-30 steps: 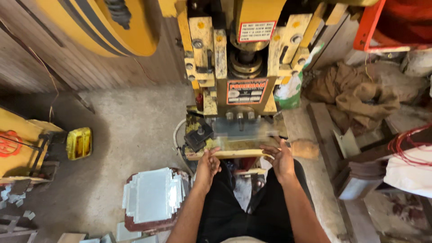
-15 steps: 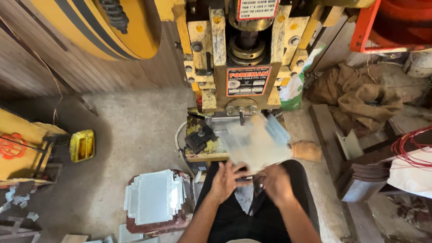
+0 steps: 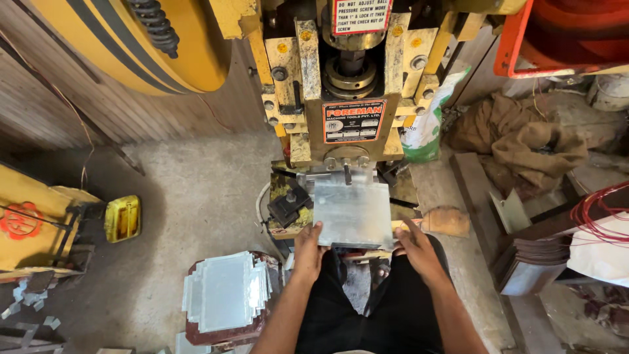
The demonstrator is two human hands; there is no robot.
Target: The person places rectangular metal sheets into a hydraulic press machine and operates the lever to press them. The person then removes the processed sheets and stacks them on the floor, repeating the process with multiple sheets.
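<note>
A flat square metal sheet [image 3: 352,211] lies on the bed of a yellow power press [image 3: 347,85], its far edge under the ram. My left hand [image 3: 306,248] grips the sheet's near left corner. My right hand [image 3: 417,248] grips the near right corner. Both hands hold the sheet level in front of my lap, with my dark trousers [image 3: 367,308] below.
A stack of cut metal sheets [image 3: 226,298] sits on the floor at my left. A yellow can [image 3: 122,218] and a yellow machine [image 3: 33,229] stand further left. Brown sacks [image 3: 524,137], a green-white bag [image 3: 426,128], metal pieces [image 3: 531,262] and red wire [image 3: 599,210] crowd the right.
The sheet, held tilted above my lap half a second ago, now lies flat on the press bed under the ram. Both hands moved forward with it, gripping its near corners.
</note>
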